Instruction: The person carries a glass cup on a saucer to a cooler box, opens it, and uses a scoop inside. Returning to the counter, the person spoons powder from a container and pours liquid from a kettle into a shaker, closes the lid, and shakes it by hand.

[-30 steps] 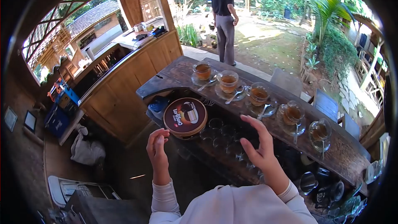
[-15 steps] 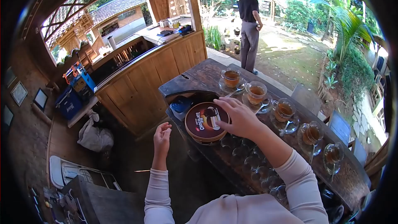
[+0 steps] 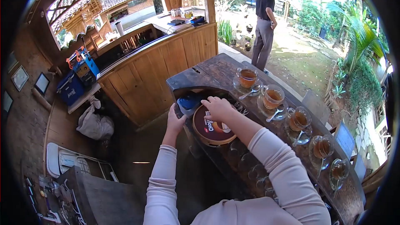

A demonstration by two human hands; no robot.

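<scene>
A round box (image 3: 203, 130) with a dark brown lid printed "CHOCOLATE" sits in the hollow of the dark wooden counter (image 3: 204, 68). My right hand (image 3: 217, 110) reaches over this lid, fingers bent and apart near its far left side, covering part of the print. Beside the box, at the left end of the hollow, lies a blue and whitish item (image 3: 188, 103). My left hand (image 3: 175, 121) is at the counter's left edge close to that item, thumb apart from the raised fingers, nothing visible in it.
Along the counter top stand several glass cups of tea, such as this cup (image 3: 273, 96), on saucers with spoons. Empty glasses (image 3: 246, 160) are below the box. A wooden cabinet (image 3: 162, 66) stands ahead; a person (image 3: 264, 25) stands outside. A sack (image 3: 95, 123) lies left.
My left hand has moved up and right to the counter edge. My right hand has shifted from the lid's right side to its far left side. The view has turned slightly.
</scene>
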